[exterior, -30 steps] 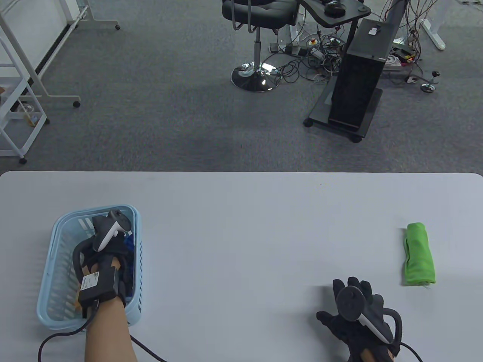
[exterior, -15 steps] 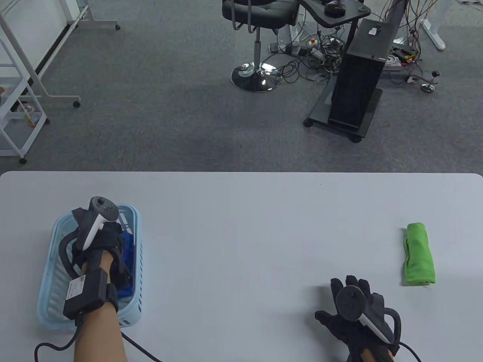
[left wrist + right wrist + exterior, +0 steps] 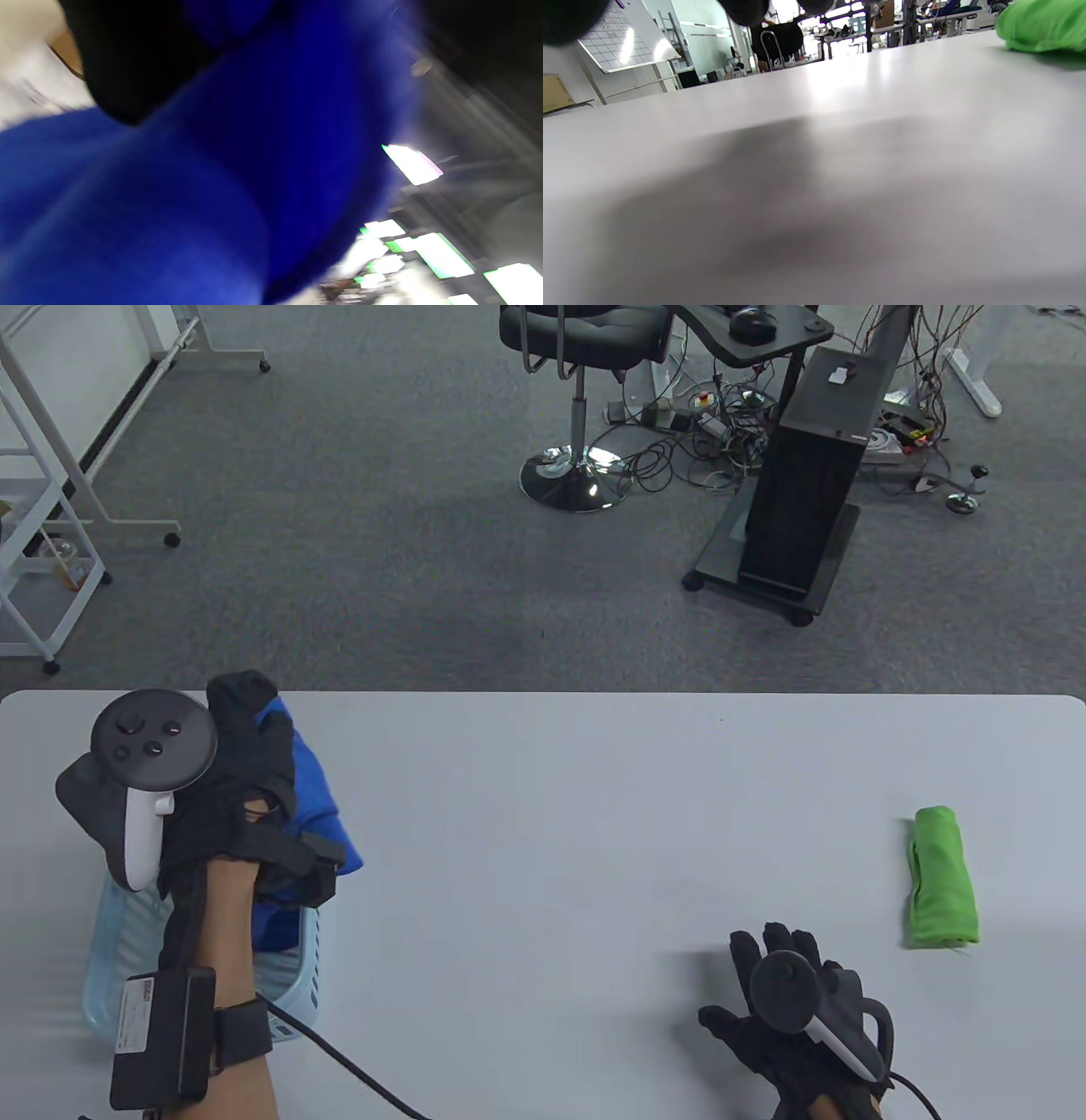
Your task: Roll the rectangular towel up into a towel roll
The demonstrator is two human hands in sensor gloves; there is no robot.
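My left hand [image 3: 242, 780] grips a blue towel [image 3: 318, 806] and holds it up above the light blue basket [image 3: 293, 980] at the table's left. The towel hangs bunched from the hand and fills the blurred left wrist view [image 3: 191, 190]. My right hand [image 3: 776, 1001] rests flat on the table near the front right, fingers spread, holding nothing. A rolled green towel [image 3: 942, 878] lies on the table at the right, beyond the right hand; its end shows in the right wrist view [image 3: 1043, 25].
The white table [image 3: 551, 831] stretches between the basket and the green roll. A cable [image 3: 356, 1069] trails from my left wrist over the front edge. An office chair [image 3: 577, 407] and a black cabinet [image 3: 802, 475] stand on the floor beyond the table.
My left hand has risen out of the basket with the blue towel, moving up and away. My right hand has shifted slightly left on the table.
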